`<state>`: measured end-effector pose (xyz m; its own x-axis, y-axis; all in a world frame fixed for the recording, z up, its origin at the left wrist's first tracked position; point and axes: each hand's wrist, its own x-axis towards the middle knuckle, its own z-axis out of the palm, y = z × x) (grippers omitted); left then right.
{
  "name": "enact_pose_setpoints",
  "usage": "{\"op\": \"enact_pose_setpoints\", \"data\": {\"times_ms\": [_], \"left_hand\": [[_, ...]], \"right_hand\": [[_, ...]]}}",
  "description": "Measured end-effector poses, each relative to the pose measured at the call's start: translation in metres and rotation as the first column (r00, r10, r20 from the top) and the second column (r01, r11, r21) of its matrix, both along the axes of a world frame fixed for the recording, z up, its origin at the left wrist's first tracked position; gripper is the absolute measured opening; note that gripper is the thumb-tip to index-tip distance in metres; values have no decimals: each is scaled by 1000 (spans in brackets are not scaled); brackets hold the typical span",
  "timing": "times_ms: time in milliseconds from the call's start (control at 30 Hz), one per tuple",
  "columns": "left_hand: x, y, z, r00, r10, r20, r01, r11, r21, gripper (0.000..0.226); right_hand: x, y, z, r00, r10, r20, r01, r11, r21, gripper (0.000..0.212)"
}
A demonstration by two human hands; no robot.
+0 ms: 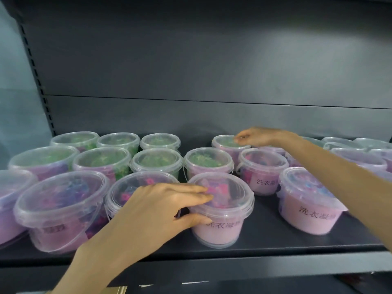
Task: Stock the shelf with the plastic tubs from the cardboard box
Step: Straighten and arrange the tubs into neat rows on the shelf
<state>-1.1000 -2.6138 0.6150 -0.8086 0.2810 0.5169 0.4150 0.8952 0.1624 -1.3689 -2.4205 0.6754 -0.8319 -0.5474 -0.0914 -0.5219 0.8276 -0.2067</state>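
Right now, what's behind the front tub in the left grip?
A green-filled tub stands right behind the front tub, which hides its lower wall. Behind that is a back tub, its lid rim pinched by the right grip; its base is covered.

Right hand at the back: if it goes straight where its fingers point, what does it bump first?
The right hand points left; its fingertips seem to touch the green-filled tub already, so that tub comes first.
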Motion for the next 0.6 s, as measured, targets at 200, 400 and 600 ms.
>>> {"op": "enact_pose_setpoints", "data": {"times_ms": [200,400,600], "left_hand": [[-4,-2,-4,998,-34,-53,35,999,20,46],[-3,-1,-4,999,-36,-17,36,999,35,47],[-4,-1,-3,999,-37,-25,38,999,12,50]], "right_hand": [[-4,-9,-10,999,51,5,-51,997,52,42],[-5,-35,-14,985,160,57,-158,987,-37,41],[1,-68,-21,976,203,77,-195,976,-98,40]]}}
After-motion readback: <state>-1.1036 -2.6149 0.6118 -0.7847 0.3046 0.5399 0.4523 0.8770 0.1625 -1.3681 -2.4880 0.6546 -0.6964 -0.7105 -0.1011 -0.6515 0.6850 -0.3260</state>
